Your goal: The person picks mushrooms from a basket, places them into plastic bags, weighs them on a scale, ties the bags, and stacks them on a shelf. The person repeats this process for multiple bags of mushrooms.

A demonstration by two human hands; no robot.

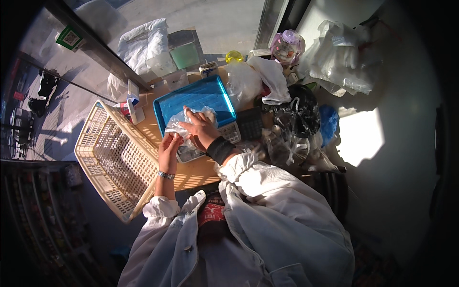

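My left hand (170, 147) pinches the near-left edge of a thin clear plastic bag (175, 122) between thumb and fingers. On top of the bag, with its fingers spread, lies my right hand (202, 130). Something whitish shows at the bag's right side; what it is I cannot tell. Beneath the bag is a shallow blue plastic tray (192, 95), set at an angle on a pale device with keys, apparently a weighing scale (229, 132). My hands and the bag hide part of the tray and the device.
Left of my hands, a cream perforated plastic basket (122, 154) leans against the wooden table (150, 98). To the right sit a dark keypad (251, 123), a tied black plastic bag (299, 111) and clear filled bags (287, 147). Glass and white bags (267, 77) are behind.
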